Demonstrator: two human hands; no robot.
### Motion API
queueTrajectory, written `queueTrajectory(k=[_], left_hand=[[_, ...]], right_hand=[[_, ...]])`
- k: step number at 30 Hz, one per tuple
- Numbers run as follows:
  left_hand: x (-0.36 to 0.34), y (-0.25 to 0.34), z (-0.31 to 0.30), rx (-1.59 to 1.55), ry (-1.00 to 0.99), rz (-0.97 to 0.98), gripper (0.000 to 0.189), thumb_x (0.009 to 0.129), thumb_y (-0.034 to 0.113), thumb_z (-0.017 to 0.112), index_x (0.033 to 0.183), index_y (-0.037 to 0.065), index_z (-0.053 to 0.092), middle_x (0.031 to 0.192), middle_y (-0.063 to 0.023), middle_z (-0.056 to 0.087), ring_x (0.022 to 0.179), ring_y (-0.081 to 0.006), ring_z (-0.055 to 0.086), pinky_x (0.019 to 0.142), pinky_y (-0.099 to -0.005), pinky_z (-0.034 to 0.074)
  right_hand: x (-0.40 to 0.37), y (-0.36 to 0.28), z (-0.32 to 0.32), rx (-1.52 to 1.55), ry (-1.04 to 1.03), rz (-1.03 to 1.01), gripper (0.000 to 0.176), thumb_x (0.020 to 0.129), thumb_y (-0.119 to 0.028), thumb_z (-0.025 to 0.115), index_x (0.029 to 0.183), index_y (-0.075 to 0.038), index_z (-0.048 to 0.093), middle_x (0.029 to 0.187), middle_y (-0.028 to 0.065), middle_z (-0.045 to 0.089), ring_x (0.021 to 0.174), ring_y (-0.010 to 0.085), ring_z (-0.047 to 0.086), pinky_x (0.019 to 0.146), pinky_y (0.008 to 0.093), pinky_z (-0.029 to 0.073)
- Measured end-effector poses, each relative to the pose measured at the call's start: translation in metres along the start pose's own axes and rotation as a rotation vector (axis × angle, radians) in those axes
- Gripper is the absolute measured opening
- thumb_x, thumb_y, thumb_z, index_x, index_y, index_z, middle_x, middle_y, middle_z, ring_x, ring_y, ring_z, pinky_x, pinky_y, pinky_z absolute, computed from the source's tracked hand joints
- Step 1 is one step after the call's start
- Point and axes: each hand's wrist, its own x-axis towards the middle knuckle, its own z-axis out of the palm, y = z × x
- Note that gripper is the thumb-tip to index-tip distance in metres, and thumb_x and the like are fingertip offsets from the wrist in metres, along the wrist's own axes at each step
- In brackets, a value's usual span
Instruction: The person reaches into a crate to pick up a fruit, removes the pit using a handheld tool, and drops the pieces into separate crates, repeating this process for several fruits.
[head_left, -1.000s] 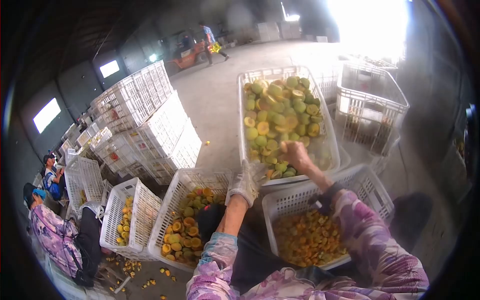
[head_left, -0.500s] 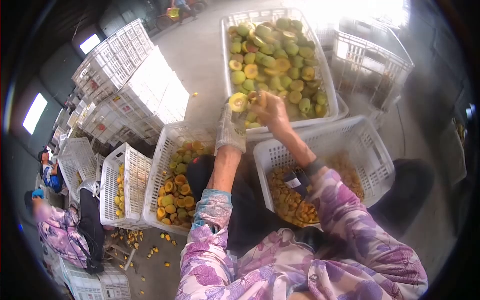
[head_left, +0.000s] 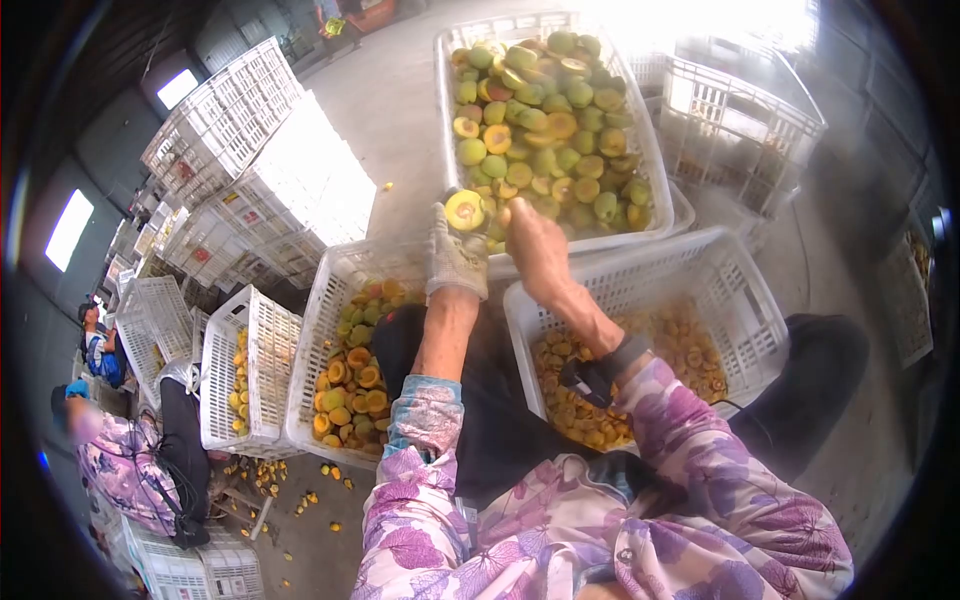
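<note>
My left hand (head_left: 458,255), in a pale mesh glove, grips a peach half (head_left: 464,210) with its yellow cut face and centre turned up. Close to its right, my bare right hand (head_left: 538,250) is closed in a fist; what it grips is mostly hidden by the fingers. Both hands are over the near edge of a white crate (head_left: 655,165) heaped with green and yellow halved peaches (head_left: 540,125). Below my right forearm, another white crate (head_left: 740,300) contains small yellow-brown pieces (head_left: 690,350). Peach halves (head_left: 350,390) fill part of the crate (head_left: 310,350) beside my left forearm.
Stacked white crates (head_left: 235,165) rise at the left, and another crate (head_left: 740,120) stands at the back right. A seated person (head_left: 130,455) is at the lower left, near fruit scraps (head_left: 270,475) on the floor. A further person (head_left: 100,345) sits behind.
My right hand has turned and drawn slightly down, apart from the peach half. My left hand has shifted a little left and down, still holding the fruit.
</note>
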Motion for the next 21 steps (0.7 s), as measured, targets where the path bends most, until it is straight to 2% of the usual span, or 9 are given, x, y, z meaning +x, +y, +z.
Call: queueTrajectory(k=[2,6,8,9,14,16,18,20,21], left_hand=[[-0.014,0.011,0.022,-0.141,0.091,-0.127,0.042,0.101,0.036,0.037,0.118,0.001,0.054,0.114,-0.0103,0.06,0.103,-0.0226,0.058,0.089,-0.0327,0.049],[-0.011,0.002,0.021,-0.069,0.072,-0.083,0.04,0.101,0.037,0.039,0.119,0.005,0.054,0.113,-0.0093,0.06,0.102,-0.0229,0.058,0.089,-0.0334,0.048],[-0.012,-0.001,0.022,-0.14,0.069,-0.176,0.038,0.1,0.038,0.04,0.119,0.009,0.055,0.112,-0.0069,0.061,0.101,-0.0217,0.058,0.089,-0.034,0.048],[-0.004,-0.01,0.01,-0.266,0.024,-0.291,0.041,0.097,0.041,0.047,0.123,0.01,0.054,0.115,-0.0042,0.059,0.102,-0.0174,0.057,0.088,-0.0329,0.048],[0.003,-0.015,0.006,-0.134,0.005,-0.281,0.032,0.096,0.035,0.048,0.114,0.011,0.058,0.102,-0.0034,0.063,0.095,-0.0179,0.059,0.08,-0.0322,0.05],[-0.009,-0.007,0.017,-0.156,-0.024,-0.303,0.032,0.098,0.036,0.043,0.118,0.015,0.056,0.105,-0.0034,0.061,0.096,-0.0168,0.057,0.087,-0.0317,0.047],[-0.004,-0.016,0.006,-0.144,-0.072,-0.223,0.031,0.098,0.032,0.042,0.119,0.012,0.054,0.107,-0.0048,0.061,0.098,-0.0174,0.057,0.087,-0.0315,0.047],[-0.023,-0.002,0.018,0.608,-0.09,0.088,0.027,0.096,0.02,0.048,0.119,0.008,0.052,0.108,-0.0064,0.06,0.098,-0.0183,0.058,0.087,-0.0322,0.047],[-0.024,0.001,0.02,0.701,-0.08,0.094,0.031,0.09,0.006,0.054,0.121,0.005,0.049,0.111,-0.0078,0.06,0.099,-0.0176,0.058,0.086,-0.0318,0.048]], right_hand=[[-0.007,-0.008,-0.002,-0.011,0.035,-0.047,0.015,0.08,-0.001,0.054,0.089,-0.002,0.042,0.076,0.021,0.06,0.073,0.043,0.058,0.061,0.0507,0.044],[-0.007,-0.013,-0.002,-0.06,-0.075,0.027,0.015,0.079,0.002,0.049,0.091,-0.001,0.041,0.076,0.022,0.061,0.075,0.0443,0.058,0.062,0.0521,0.043],[-0.008,-0.01,0.007,-0.08,-0.095,0.05,0.025,0.072,0.007,0.054,0.092,0.0,0.043,0.083,0.023,0.061,0.075,0.0445,0.06,0.063,0.052,0.046],[-0.009,-0.007,0.011,-0.048,-0.081,0.044,0.02,0.074,0.003,0.053,0.092,0.001,0.044,0.078,0.0223,0.062,0.074,0.0437,0.061,0.062,0.052,0.046],[-0.006,0.0,0.011,0.001,-0.226,0.215,0.023,0.075,-0.004,0.059,0.096,-0.003,0.049,0.076,0.0211,0.063,0.074,0.0421,0.061,0.063,0.0514,0.046],[-0.01,0.002,0.002,0.057,-0.202,0.134,0.023,0.075,-0.003,0.058,0.096,-0.003,0.049,0.076,0.0213,0.063,0.075,0.0421,0.061,0.063,0.0514,0.046],[-0.015,0.0,-0.001,0.1,-0.187,0.078,0.023,0.075,-0.003,0.058,0.096,-0.002,0.049,0.076,0.0215,0.063,0.076,0.0422,0.061,0.063,0.0514,0.046],[-0.02,0.0,0.002,-0.004,-0.191,0.095,0.024,0.077,-0.002,0.061,0.098,-0.002,0.049,0.077,0.0236,0.063,0.08,0.0426,0.061,0.067,0.0518,0.045],[-0.02,-0.001,0.002,0.0,-0.212,0.101,0.027,0.075,-0.001,0.062,0.099,-0.002,0.049,0.076,0.0224,0.063,0.08,0.0436,0.06,0.068,0.0511,0.045]])
